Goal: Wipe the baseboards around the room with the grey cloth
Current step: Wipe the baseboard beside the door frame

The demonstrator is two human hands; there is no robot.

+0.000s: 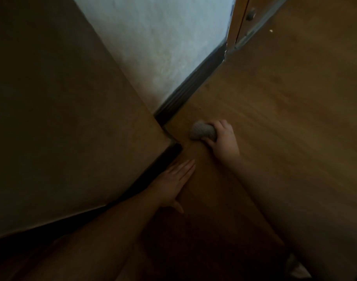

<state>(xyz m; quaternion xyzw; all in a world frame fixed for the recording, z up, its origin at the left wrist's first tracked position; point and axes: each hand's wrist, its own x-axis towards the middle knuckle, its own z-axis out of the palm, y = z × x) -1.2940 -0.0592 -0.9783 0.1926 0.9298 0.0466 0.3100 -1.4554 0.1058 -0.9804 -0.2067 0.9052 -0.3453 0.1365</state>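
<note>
A wooden floor fills the right side, meeting a pale wall along a dark baseboard that turns an outer corner beside a shadowed wall face. The left hand lies flat on the floor just beside the baseboard, fingers straight. The right hand, its grip curled round the bunched grey cloth, holds it on the floor near the baseboard corner, not touching the board.

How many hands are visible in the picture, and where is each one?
2. The left hand lies flat on the wooden floor beside the dark baseboard. The right hand is further ahead and holds the balled grey cloth just off the baseboard.
</note>
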